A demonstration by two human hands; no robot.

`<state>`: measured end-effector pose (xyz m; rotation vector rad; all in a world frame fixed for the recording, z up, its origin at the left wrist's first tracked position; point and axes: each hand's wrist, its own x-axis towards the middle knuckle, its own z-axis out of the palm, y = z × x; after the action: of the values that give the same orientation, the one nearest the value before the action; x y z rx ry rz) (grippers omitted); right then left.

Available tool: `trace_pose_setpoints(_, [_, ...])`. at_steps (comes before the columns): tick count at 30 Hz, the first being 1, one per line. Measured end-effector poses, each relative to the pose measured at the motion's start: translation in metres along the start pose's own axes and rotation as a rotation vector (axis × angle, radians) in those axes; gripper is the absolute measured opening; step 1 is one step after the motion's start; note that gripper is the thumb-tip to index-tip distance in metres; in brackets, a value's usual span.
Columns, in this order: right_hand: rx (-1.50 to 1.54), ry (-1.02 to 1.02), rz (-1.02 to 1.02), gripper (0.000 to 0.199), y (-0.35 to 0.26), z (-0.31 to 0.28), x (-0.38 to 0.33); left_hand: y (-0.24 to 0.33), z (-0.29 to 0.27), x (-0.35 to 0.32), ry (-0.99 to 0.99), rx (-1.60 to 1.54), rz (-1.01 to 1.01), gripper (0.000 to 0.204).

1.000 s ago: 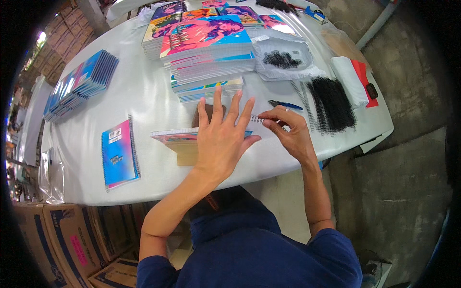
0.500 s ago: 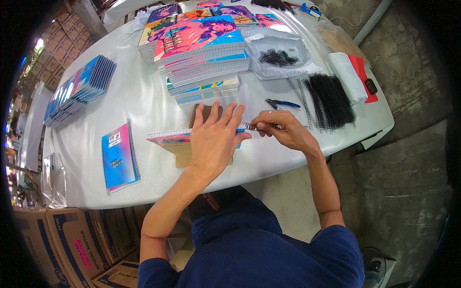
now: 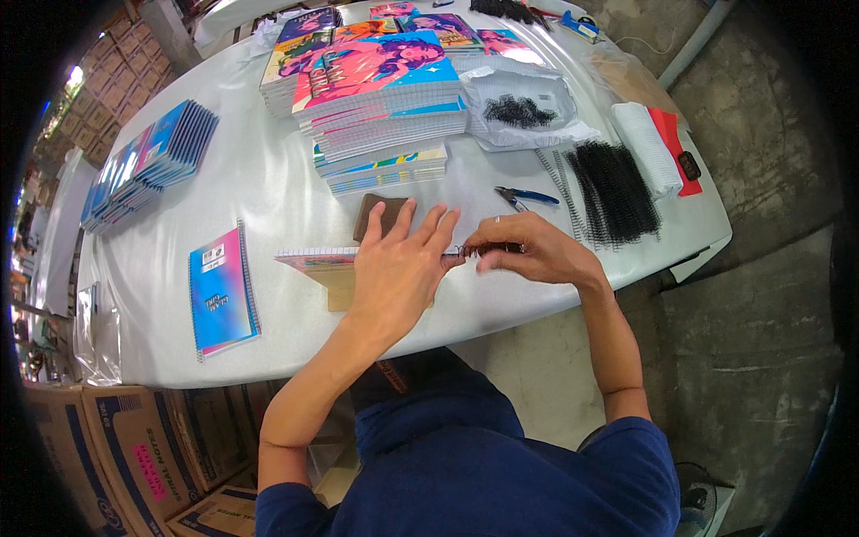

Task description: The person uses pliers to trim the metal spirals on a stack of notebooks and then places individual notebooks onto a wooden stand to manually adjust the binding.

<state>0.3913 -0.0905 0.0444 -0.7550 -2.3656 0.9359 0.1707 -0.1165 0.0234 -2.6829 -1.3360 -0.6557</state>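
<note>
A white tabletop (image 3: 268, 192) fills the upper middle of the frame. At its top centre stand tall stacks of notebooks (image 3: 380, 98) with bright covers, and a fanned blue stack (image 3: 148, 166) lies at the upper left. A bundle of black coils (image 3: 613, 192) sits at the right, beside a white roll (image 3: 646, 148) on a red sheet. Above the bundle, an open white bag (image 3: 523, 107) holds small black pieces. A finished notebook (image 3: 221, 291) lies alone at the left centre. Cardboard boxes (image 3: 116, 447) fill the lower left corner.

Just below the frame's centre, the left hand (image 3: 398, 268) lies flat with fingers spread, pressing down on an unbound notebook (image 3: 313, 259) that rests on a brown block (image 3: 335, 286). A dark brown pad (image 3: 376, 215) lies just above it. The right hand (image 3: 528, 255), touching the left one's fingertips, pinches a black coil (image 3: 479, 250) at the notebook's right edge. Blue-handled pliers (image 3: 523, 195) lie just above the right hand.
</note>
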Motion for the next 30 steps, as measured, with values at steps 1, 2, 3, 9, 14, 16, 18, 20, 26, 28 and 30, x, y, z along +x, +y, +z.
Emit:
trace_pose_setpoints(1, [0.003,0.058,0.04,0.017,-0.001,0.003,0.0,0.0,0.001,0.0,0.006,-0.007,0.0,0.057])
trace_pose_setpoints(2, [0.005,0.116,0.078,0.018,-0.004,0.008,0.0,0.0,0.001,0.0,0.013,-0.013,-0.001,0.058])
trace_pose_setpoints(3, [0.008,0.173,0.117,0.019,-0.006,0.012,-0.001,0.001,0.001,0.001,0.02,-0.02,-0.001,0.058])
trace_pose_setpoints(9, [-0.02,0.059,0.229,0.02,-0.019,0.015,0.002,0.003,-0.001,-0.002,0.053,-0.047,0.014,0.057])
trace_pose_setpoints(14, [0.345,-0.107,0.436,0.014,0.053,-0.009,0.03,0.008,-0.002,-0.007,-0.027,-0.018,0.044,0.051])
trace_pose_setpoints(16, [0.136,-0.057,0.236,0.014,0.094,0.003,0.05,0.011,-0.005,-0.005,-0.024,0.013,0.029,0.052])
trace_pose_setpoints(18, [-0.145,-0.038,-0.06,0.015,0.118,0.029,0.079,0.01,-0.003,-0.003,0.05,0.022,0.023,0.053])
trace_pose_setpoints(20, [-0.092,0.013,-0.167,0.028,0.125,0.07,0.096,0.008,-0.003,-0.003,0.107,0.115,0.111,0.057])
trace_pose_setpoints(26, [-0.135,-0.086,0.029,0.035,0.117,0.051,0.09,0.004,-0.004,-0.004,-0.03,0.013,-0.045,0.083])
trace_pose_setpoints(28, [0.246,-0.133,0.254,0.038,0.092,0.0,0.066,-0.003,-0.011,-0.004,0.06,-0.018,-0.128,0.091])
trace_pose_setpoints(30, [0.445,-0.133,0.233,0.043,0.059,-0.025,0.04,-0.008,-0.011,-0.007,0.12,-0.042,-0.216,0.098])
